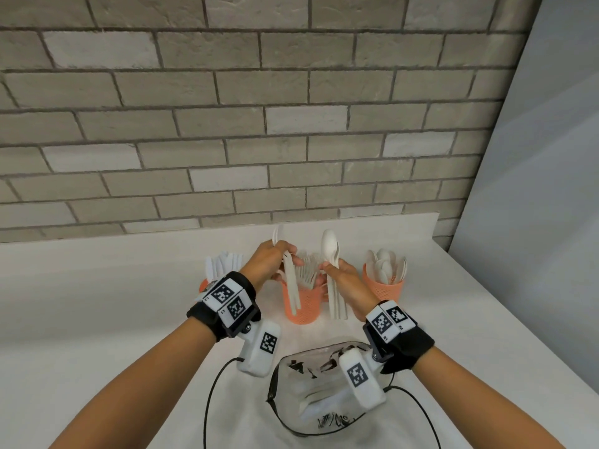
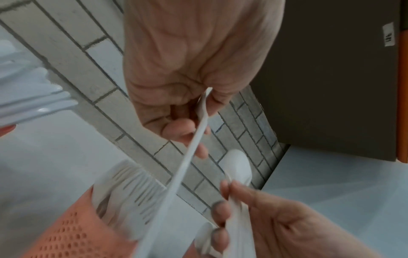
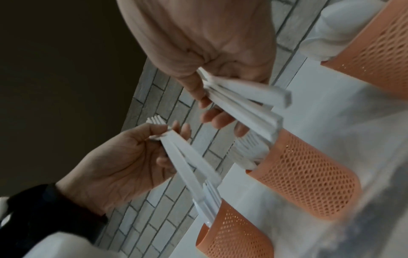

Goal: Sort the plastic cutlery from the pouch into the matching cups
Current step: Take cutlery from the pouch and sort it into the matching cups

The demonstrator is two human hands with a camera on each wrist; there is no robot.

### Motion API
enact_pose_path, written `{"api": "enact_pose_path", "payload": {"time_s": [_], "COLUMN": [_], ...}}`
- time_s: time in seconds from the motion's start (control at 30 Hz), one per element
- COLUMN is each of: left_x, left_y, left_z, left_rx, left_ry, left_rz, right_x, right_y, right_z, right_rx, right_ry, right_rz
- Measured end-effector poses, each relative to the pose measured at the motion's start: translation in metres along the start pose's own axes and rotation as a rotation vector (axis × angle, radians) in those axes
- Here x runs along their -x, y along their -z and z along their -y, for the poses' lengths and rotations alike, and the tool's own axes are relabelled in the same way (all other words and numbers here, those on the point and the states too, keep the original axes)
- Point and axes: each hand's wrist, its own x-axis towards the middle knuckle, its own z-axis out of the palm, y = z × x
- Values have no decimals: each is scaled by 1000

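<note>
Three orange mesh cups stand in a row on the white counter. The left cup (image 1: 205, 286) holds knives (image 2: 33, 97), the middle cup (image 1: 303, 307) forks (image 2: 132, 185), the right cup (image 1: 385, 288) spoons. My left hand (image 1: 285, 256) pinches a few white forks (image 1: 291, 286) above the middle cup, tines up and handles hanging in front of it. Just to its right, my right hand (image 1: 330, 270) grips a bunch of white spoons (image 1: 330, 246), bowls up. The clear pouch (image 1: 311, 400) lies near me, partly behind my right wrist.
A grey brick wall (image 1: 259, 124) rises behind the cups. The counter's right edge (image 1: 518, 335) runs diagonally beside the spoon cup. Black cables (image 1: 210, 393) trail from both wrist units across the counter around the pouch.
</note>
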Motion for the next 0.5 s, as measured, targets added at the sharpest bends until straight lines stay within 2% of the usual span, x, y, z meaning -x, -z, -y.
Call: {"api": "enact_pose_path", "payload": {"time_s": [0.17,0.4,0.5], "left_x": [-10,-19,-24], "left_y": [11,17,15], "left_z": [-2,0,3], "left_rx": [-229,-111,-140], "left_ry": [-120,-122,-117], "left_rz": [-27,19,-8], "right_x": [-3,6,7], "right_y": [20,34,38], "right_z": [2,2,3], "right_rx": [108,627,668], "right_ry": [105,416,452], "right_rz": [-41,-221,-253]}}
